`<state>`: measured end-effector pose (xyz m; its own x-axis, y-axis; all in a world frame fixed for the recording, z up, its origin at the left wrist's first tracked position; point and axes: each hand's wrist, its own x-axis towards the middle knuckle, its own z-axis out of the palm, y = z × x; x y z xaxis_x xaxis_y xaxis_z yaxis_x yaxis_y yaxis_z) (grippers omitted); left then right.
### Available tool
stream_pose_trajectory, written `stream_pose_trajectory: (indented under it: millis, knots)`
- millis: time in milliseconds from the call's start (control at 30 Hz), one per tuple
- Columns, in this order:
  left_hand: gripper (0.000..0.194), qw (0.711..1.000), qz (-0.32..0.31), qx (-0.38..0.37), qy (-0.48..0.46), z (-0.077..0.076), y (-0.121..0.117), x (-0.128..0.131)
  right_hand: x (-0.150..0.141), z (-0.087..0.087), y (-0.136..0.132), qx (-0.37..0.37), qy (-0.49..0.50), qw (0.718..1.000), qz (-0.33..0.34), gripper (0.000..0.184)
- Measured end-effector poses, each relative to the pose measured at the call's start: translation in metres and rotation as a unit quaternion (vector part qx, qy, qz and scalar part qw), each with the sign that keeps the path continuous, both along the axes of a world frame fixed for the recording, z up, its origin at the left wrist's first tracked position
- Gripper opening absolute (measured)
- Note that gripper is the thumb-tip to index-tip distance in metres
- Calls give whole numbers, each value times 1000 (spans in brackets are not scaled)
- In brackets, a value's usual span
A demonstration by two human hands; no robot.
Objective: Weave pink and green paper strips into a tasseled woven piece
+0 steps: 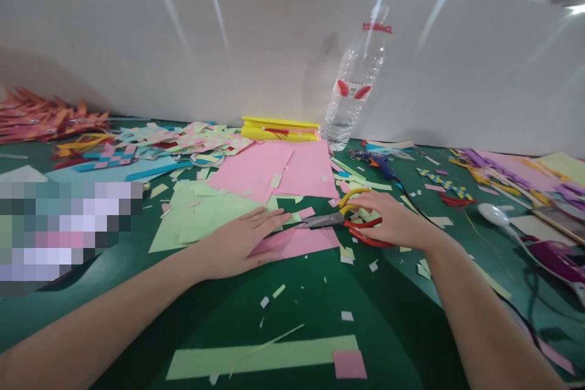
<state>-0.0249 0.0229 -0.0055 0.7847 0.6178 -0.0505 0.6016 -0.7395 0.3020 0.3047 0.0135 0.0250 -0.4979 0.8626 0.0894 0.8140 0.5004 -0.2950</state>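
Observation:
My right hand (377, 218) grips a pair of scissors (326, 219) with red and yellow handles. Their blades point left and lie along the upper edge of a pink paper strip (304, 242). My left hand (242, 241) lies flat over the left end of that strip, fingers stretched out and thumb apart, pressing it to the table. Just behind the left hand is a light green sheet (205, 210). Farther back lies a larger pink sheet (278, 167) with a narrow scrap on it. Near me rests a long green strip (260, 356) with a pink square (350, 364) at its right end.
A clear plastic bottle (354, 82) stands by the wall beside a yellow folded piece (278, 129). A glue gun (372, 160) trails a black cable (414, 201) past my right hand. At right are a white-and-purple device (548, 259) and woven paper pieces. Scraps litter the green table.

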Motion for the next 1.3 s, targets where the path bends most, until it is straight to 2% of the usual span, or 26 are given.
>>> stream_pose_trajectory:
  millis: [700, 1300]
  knots:
    - [61, 999, -25, 19, -25, -5, 1, -2, -3, -4, -1, -12, 6, 1000, -15, 34]
    - [61, 1000, -14, 6, -17, -6, 2, -1, -11, -8, -2, -19, 10, 1000, -13, 36]
